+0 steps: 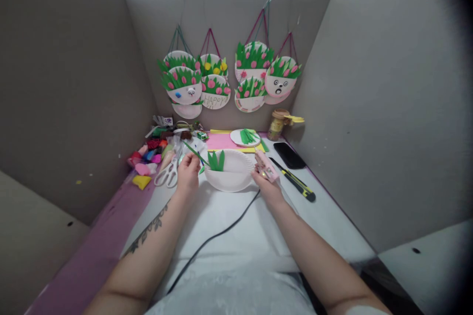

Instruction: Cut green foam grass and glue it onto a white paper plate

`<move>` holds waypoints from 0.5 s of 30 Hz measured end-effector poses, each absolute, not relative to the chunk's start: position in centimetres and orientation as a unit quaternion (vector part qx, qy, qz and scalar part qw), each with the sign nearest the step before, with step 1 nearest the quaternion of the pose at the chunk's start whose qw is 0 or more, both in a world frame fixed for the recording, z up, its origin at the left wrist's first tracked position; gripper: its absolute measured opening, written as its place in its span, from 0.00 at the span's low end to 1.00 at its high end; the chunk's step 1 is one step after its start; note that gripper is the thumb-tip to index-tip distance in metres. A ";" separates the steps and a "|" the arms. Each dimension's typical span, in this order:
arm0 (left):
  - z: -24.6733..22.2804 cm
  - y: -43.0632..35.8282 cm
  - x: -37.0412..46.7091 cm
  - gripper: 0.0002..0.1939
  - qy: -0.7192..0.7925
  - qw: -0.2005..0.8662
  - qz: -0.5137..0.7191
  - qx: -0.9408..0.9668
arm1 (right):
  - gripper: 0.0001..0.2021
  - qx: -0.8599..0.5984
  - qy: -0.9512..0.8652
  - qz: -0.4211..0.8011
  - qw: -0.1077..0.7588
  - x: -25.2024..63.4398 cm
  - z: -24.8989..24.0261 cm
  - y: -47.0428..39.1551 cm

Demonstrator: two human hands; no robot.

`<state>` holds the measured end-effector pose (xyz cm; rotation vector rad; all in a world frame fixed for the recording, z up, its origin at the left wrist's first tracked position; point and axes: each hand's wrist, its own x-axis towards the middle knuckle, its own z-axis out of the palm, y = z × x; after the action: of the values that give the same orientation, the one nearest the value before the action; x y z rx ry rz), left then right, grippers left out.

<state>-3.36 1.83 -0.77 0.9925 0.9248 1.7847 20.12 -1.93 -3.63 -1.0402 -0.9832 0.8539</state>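
Observation:
My left hand [189,171] pinches a long green paper leaf [196,152] whose tip points up and left. A white paper plate pocket [231,180] lies between my hands, with several green leaves [216,161] standing at the left of its opening. My right hand [265,184] is closed around a pink glue gun [267,166] at the plate's right edge. Behind, a smaller white plate [236,138] carries a pile of green paper leaves [249,136].
White scissors [168,175] and colourful clay packets [142,169] lie left. A cutter [297,183], black phone [289,155] and jar [276,127] stand or lie right. A black cable [218,236] crosses the front. Decorated plates [214,92] hang behind.

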 end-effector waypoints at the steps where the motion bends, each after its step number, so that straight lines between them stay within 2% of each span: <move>1: -0.6 1.8 -3.3 0.15 0.364 0.446 0.717 0.394 | 0.32 -0.466 -0.435 0.381 0.669 20.1 -3.7 -1.9; 6: -0.3 1.8 -3.4 0.17 0.341 0.472 0.724 0.370 | 0.32 -0.449 -0.456 0.374 0.671 20.2 -3.8 -1.8; 15: -1.3 2.3 -3.7 0.14 0.395 0.431 0.706 0.399 | 0.32 -0.480 -0.436 0.372 0.664 20.1 -3.5 -2.1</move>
<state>-3.71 2.26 -1.29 0.9959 0.9844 1.7612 20.10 -2.10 -3.50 -1.0851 -0.9847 0.8414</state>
